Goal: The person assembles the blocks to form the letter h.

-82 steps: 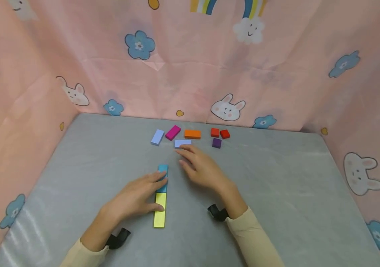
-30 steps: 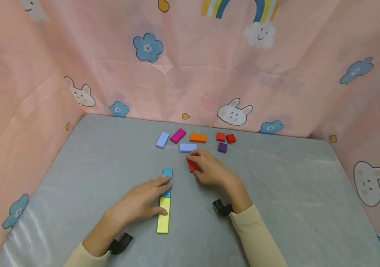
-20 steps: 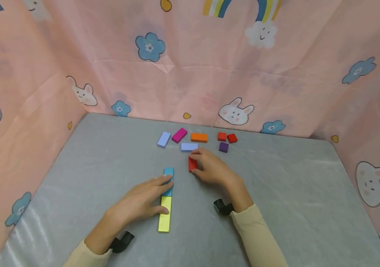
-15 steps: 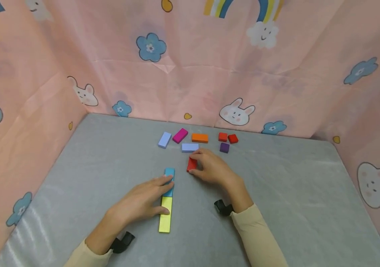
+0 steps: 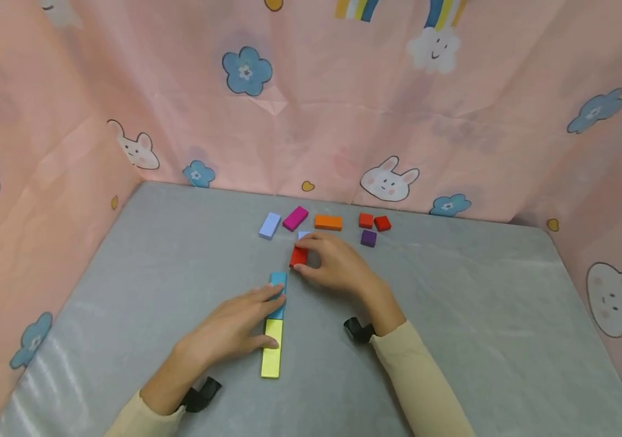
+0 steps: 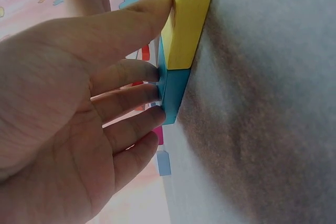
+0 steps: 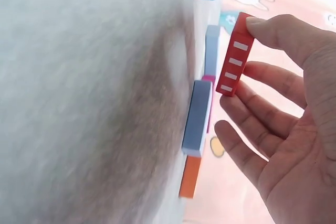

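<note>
My left hand (image 5: 226, 325) lies over a row of two blocks, its fingers extended and touching them. Fingertips are on the light blue block (image 5: 278, 278); the thumb is on the yellow block (image 5: 271, 363), whose end meets the blue one. In my right hand (image 5: 341, 267), a red block (image 5: 298, 257) is pinched between thumb and fingers. The right wrist view shows that red block (image 7: 234, 59) raised off the table, with several white rectangles along one side. It hangs just beyond the far end of the blue block, partly covering a lilac block (image 5: 303, 235).
Along the back of the grey table (image 5: 453, 315) lie another lilac block (image 5: 269, 225), a magenta block (image 5: 296, 218) and an orange block (image 5: 328, 222). Further right sit two small red blocks (image 5: 365, 220) and a purple one (image 5: 368, 238). A pink printed curtain (image 5: 316, 121) surrounds the table.
The red block, not visible at first, appears in my right hand's pinch and shifts left towards the far end of the blue block. My left hand stays on the row.
</note>
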The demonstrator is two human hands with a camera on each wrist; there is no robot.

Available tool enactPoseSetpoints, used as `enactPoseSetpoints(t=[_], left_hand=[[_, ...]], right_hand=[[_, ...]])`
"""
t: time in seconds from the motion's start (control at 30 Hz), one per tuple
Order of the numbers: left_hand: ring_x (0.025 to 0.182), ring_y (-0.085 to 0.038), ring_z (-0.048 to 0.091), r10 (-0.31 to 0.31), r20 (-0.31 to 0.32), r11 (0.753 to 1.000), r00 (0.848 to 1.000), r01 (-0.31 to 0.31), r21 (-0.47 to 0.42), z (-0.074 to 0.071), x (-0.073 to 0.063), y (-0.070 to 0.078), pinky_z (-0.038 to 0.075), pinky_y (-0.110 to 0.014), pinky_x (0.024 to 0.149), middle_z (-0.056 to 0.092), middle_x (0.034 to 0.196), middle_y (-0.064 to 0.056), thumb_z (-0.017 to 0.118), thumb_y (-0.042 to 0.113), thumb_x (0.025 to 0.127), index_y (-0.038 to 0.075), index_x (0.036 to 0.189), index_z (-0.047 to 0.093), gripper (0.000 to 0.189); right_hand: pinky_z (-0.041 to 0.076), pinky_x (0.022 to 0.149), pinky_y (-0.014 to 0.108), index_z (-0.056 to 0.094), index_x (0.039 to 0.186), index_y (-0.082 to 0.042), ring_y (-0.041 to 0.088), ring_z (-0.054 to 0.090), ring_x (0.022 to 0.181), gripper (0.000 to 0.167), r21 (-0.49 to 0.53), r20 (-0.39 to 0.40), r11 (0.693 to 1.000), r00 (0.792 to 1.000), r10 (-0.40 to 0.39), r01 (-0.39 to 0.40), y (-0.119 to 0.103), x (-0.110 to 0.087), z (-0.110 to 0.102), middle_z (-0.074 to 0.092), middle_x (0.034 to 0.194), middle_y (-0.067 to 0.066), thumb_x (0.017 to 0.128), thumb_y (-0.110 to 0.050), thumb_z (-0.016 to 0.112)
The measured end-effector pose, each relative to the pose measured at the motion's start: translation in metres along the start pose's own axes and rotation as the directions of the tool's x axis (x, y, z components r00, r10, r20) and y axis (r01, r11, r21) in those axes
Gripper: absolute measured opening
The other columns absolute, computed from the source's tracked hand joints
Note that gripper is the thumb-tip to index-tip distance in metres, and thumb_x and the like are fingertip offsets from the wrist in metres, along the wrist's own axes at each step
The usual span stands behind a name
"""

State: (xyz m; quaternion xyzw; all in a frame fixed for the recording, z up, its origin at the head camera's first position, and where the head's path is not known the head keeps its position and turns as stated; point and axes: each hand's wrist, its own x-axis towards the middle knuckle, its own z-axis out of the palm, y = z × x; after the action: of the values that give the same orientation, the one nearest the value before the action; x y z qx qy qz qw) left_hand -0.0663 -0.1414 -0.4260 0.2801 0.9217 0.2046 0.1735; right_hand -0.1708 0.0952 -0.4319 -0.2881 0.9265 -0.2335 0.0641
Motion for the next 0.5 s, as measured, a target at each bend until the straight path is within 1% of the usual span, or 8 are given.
enactPoseSetpoints(t=[0.17,0.33,0.5], left_hand=[[0.155,-0.035,0.045,0.005,0.010,1.000,1.000,-0.005,0.002,-0.002,0.001,0.000,0.040,-0.052,0.128,0.044,0.168,-0.015,0.088,0.031,0.088,0.002,0.153,0.054,0.080],[0.155,-0.035,0.045,0.014,0.004,1.000,1.000,-0.014,0.002,-0.002,0.000,-0.001,0.040,-0.052,0.128,0.044,0.167,-0.016,0.088,0.032,0.087,0.001,0.153,0.054,0.080],[0.156,-0.033,0.045,0.023,-0.004,1.000,1.000,-0.023,0.012,-0.001,0.000,-0.001,0.040,-0.051,0.128,0.046,0.166,-0.016,0.088,0.032,0.087,0.001,0.152,0.056,0.079]], right_hand=[[0.054,0.117,0.046,0.071,0.138,-0.008,0.028,0.064,0.133,0.047,-0.002,0.021,0.999,0.999,-0.047,0.047,-0.004,0.009,-0.001,0.069,0.141,0.010,0.097,-0.032,0.077],[0.052,0.120,0.046,0.069,0.140,-0.008,0.027,0.061,0.137,0.048,0.015,0.062,0.998,0.996,-0.059,0.059,-0.008,0.017,0.003,0.068,0.144,0.008,0.099,-0.031,0.076],[0.050,0.121,0.046,0.069,0.140,-0.008,0.027,0.060,0.139,0.047,0.029,0.091,0.997,0.993,-0.070,0.067,-0.011,0.024,0.008,0.068,0.144,0.008,0.100,-0.032,0.074]])
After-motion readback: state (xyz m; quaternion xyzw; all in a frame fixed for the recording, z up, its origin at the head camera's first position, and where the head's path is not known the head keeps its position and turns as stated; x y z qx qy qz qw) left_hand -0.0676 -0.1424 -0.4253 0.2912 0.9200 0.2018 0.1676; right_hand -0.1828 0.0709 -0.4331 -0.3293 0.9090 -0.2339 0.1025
